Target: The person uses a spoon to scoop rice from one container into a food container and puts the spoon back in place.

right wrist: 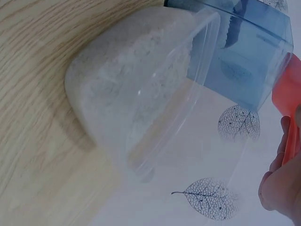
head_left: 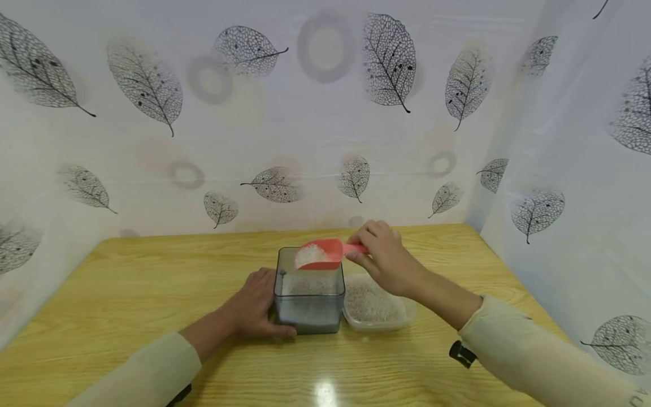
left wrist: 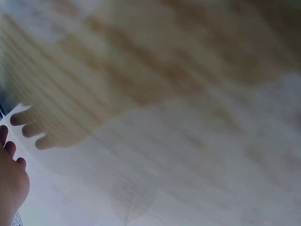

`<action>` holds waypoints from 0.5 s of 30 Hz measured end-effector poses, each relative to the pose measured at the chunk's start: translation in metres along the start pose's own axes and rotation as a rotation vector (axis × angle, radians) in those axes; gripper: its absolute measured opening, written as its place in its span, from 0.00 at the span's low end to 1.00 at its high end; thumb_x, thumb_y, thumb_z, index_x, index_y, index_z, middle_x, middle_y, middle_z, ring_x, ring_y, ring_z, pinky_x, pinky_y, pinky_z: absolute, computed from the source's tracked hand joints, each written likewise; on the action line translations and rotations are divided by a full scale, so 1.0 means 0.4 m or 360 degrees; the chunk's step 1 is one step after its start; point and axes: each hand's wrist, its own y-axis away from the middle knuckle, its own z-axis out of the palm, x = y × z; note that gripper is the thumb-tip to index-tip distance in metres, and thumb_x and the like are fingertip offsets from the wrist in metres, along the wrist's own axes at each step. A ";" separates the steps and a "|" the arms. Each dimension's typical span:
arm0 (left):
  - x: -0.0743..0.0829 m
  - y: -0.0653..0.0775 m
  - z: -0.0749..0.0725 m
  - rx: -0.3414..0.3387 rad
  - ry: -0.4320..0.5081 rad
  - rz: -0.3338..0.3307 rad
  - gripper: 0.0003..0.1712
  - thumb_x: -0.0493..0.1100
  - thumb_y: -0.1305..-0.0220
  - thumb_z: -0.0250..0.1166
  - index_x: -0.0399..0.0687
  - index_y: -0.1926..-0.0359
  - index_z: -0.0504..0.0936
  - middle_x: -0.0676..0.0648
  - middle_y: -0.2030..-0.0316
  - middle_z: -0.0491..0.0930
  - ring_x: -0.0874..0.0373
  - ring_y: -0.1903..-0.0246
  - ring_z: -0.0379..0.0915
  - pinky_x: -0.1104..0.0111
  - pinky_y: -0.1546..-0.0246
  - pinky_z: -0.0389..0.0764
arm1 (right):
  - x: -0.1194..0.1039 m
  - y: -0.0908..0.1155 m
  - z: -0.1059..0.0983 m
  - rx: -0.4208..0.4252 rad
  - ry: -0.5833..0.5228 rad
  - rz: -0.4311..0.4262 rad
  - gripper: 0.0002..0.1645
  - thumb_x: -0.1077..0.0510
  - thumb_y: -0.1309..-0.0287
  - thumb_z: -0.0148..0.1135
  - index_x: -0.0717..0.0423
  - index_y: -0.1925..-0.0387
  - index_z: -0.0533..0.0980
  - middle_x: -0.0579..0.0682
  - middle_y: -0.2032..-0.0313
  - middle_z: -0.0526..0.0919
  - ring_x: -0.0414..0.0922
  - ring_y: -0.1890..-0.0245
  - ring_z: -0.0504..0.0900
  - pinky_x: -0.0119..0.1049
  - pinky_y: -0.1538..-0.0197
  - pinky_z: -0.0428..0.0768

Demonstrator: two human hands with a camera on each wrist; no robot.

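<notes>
In the head view my right hand (head_left: 389,257) grips the handle of a red scoop (head_left: 333,251) above the grey see-through container (head_left: 310,314). White rice-like grains (head_left: 311,255) lie in the scoop, which is held nearly level. More pale grains show inside the container. Against its left side rests my left hand (head_left: 256,308), the thumb stretched along the lower front. Part of those fingers is hidden by the container. A clear plastic tub (right wrist: 178,108) of pale grains stands right of the container, below my right forearm.
The wooden table (head_left: 152,305) reaches back to a pale curtain (head_left: 315,130) printed with leaves, which also hangs on both sides. A dark strap piece (head_left: 461,354) shows at my right sleeve. The left wrist view mostly holds blurred reflections on the table surface.
</notes>
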 end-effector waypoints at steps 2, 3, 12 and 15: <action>0.000 0.000 -0.002 -0.0008 -0.0009 -0.0008 0.67 0.83 0.58 0.64 0.43 0.29 0.60 0.45 0.37 0.70 0.51 0.38 0.62 0.51 0.33 0.63 | 0.006 0.003 -0.012 0.0022 -0.0003 -0.0007 0.09 0.53 0.33 0.60 0.54 0.56 0.76 0.47 0.59 0.75 0.46 0.57 0.67 0.46 0.52 0.62; 0.000 0.000 -0.004 -0.0010 -0.0012 -0.0011 0.67 0.84 0.58 0.64 0.43 0.29 0.60 0.45 0.37 0.69 0.51 0.38 0.62 0.51 0.33 0.63 | 0.010 0.005 -0.018 0.0035 -0.0007 -0.0011 0.09 0.53 0.33 0.60 0.54 0.56 0.76 0.48 0.59 0.75 0.46 0.56 0.68 0.46 0.52 0.62; -0.004 0.000 0.001 0.0008 -0.0015 0.0003 0.67 0.84 0.57 0.63 0.43 0.29 0.60 0.44 0.36 0.69 0.50 0.38 0.63 0.50 0.33 0.63 | 0.040 0.033 -0.052 0.0102 -0.0025 -0.0004 0.07 0.57 0.35 0.63 0.55 0.59 0.76 0.49 0.58 0.75 0.47 0.54 0.71 0.48 0.50 0.64; -0.003 0.000 0.002 0.0005 -0.0011 0.0006 0.66 0.84 0.57 0.64 0.43 0.29 0.60 0.44 0.37 0.70 0.50 0.38 0.63 0.50 0.33 0.63 | 0.053 0.046 -0.054 0.0119 -0.0018 -0.0020 0.05 0.56 0.33 0.61 0.54 0.61 0.75 0.47 0.60 0.77 0.45 0.58 0.70 0.46 0.53 0.64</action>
